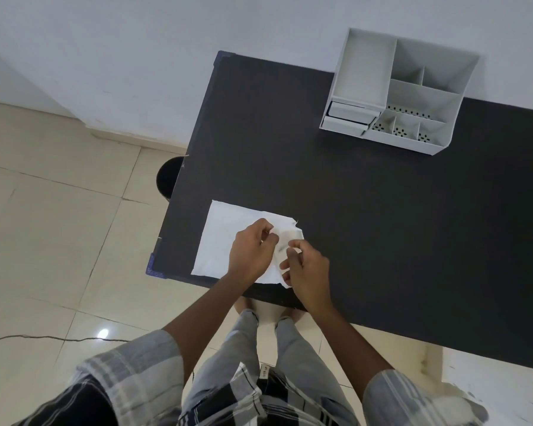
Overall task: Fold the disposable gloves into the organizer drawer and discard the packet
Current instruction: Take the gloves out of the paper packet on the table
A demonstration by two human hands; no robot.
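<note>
A small translucent glove packet (285,241) is held just above a white cloth (222,238) that lies flat at the table's front left corner. My left hand (250,253) pinches the packet's left edge. My right hand (308,272) pinches its right side. The packet's contents are hard to make out. A white desk organizer (397,90) stands at the far side of the dark table (366,210), with two small drawers (346,118) at its lower left, both pulled out a little.
A black bin (167,178) stands on the tiled floor beside the table's left edge, partly hidden by the tabletop. A thin cable (43,337) runs across the floor at the left. A white wall rises behind the table.
</note>
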